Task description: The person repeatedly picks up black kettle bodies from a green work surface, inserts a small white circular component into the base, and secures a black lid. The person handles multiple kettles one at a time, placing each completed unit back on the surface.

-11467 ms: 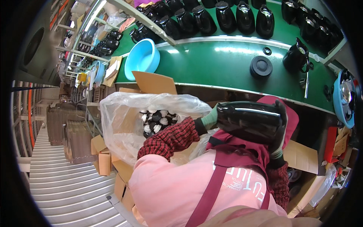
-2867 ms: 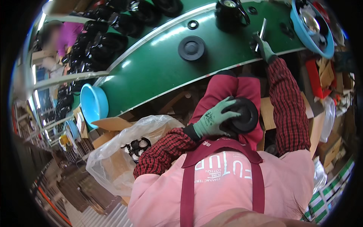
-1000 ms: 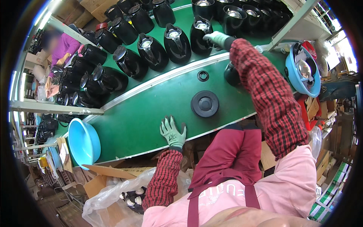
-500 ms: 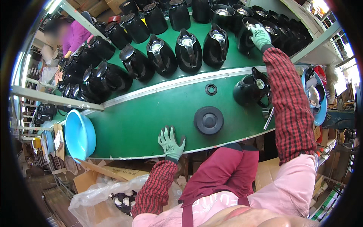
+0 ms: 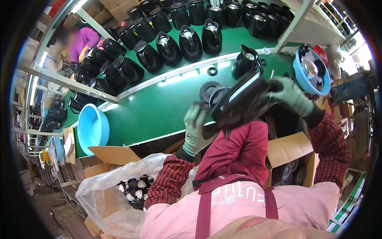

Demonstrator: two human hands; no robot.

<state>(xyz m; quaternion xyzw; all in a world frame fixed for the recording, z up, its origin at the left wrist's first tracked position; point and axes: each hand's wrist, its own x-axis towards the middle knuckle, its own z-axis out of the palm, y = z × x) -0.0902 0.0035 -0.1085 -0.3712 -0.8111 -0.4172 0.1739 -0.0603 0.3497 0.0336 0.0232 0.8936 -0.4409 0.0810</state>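
the black jug (image 5: 247, 99) is tilted on its side, held up between both hands by the near edge of the desk (image 5: 159, 117). the left hand (image 5: 195, 129) is curled around its open end, the right hand (image 5: 293, 95) around the other; motion blurs the fingers. a good turn probably needs both ends supported and the rim kept off the black disc (image 5: 207, 91).
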